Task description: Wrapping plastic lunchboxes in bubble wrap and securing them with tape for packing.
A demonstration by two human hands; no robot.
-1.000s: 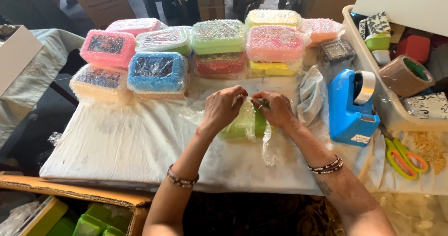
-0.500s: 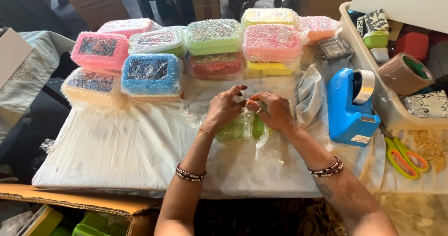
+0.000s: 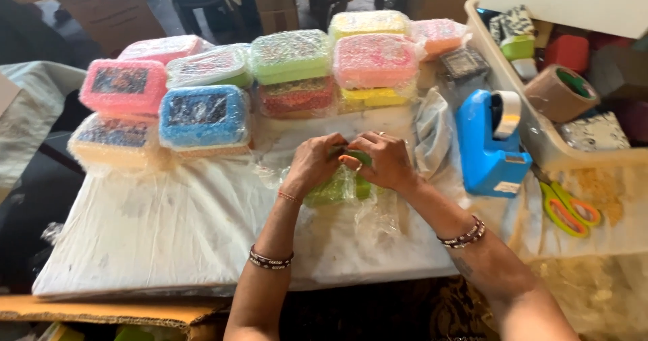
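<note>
Head view: left hand (image 3: 312,164) and right hand (image 3: 385,160), fingers curled, meet gripping a green plastic-wrapped box (image 3: 335,188) at the middle of the white table (image 3: 169,233). Behind: stacked wrapped boxes, pink (image 3: 123,86), blue (image 3: 202,115), green (image 3: 290,55). Right: blue tape dispenser (image 3: 489,145).

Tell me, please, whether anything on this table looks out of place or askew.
Nothing looks damaged or spilled. Both hands, left hand and right hand, press on a green box in clear wrap. The scissors lie near the table's right edge, beside the blue tape dispenser.
</note>
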